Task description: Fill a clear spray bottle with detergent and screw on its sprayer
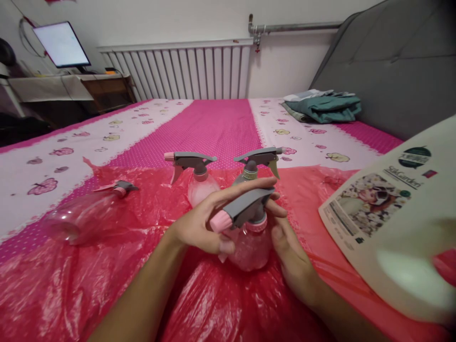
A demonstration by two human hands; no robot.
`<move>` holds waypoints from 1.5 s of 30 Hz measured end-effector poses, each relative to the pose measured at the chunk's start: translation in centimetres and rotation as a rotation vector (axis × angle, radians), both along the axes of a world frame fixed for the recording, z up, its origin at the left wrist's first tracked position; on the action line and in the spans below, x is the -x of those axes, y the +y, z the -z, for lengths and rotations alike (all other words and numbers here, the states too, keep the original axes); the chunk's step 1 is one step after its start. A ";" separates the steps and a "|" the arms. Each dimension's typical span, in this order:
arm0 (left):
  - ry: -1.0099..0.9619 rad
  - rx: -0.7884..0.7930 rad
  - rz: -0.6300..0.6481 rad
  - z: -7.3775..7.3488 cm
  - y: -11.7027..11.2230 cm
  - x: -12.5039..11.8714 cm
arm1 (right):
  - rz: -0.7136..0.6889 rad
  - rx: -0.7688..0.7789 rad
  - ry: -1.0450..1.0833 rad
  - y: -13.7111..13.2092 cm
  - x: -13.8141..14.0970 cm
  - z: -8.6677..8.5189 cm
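A clear spray bottle (251, 249) with a grey and pink trigger head stands upright on a red plastic sheet (228, 313), its pink nozzle pointing left. My left hand (203, 225) is around its upper part, thumb by the trigger and fingers stretched behind the head. From the right side, my right hand (294, 256) holds the same bottle, with some fingertips hidden behind the head. Just beyond stand two more upright bottles, a pink-nozzled spray bottle (201, 190) and a grey-headed spray bottle (261, 156) with a yellow-green trigger. The latter's body is mostly covered by my left hand.
On the left, another clear spray bottle (85, 216) lies on its side. A large pale jug (370, 256) with a printed label leans in at the right. Folded clothes (324, 108) lie on the patterned bed (221, 123), near a grey headboard (395, 61).
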State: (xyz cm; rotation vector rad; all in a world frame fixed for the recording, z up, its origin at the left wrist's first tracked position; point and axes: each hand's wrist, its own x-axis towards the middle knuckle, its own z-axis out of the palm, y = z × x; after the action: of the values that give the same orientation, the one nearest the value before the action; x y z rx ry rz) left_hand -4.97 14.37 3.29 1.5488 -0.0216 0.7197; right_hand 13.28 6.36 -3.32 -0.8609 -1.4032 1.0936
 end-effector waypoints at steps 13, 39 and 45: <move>0.074 -0.046 -0.100 1.4 0.2 0.5 | 0.051 0.078 -0.014 0.0 0.2 0.0; 0.161 -0.156 -0.032 1.0 0.9 0.8 | 0.023 0.003 -0.074 0.2 0.2 -0.5; 0.149 -0.198 -0.034 0.1 0.9 0.2 | 0.027 0.025 -0.079 0.2 0.3 -0.1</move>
State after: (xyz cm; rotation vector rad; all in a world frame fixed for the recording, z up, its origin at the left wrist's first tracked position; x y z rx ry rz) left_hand -5.20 15.30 3.17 1.7933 0.0458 0.6419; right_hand 13.03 6.58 -3.19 -0.9471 -1.4411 1.0682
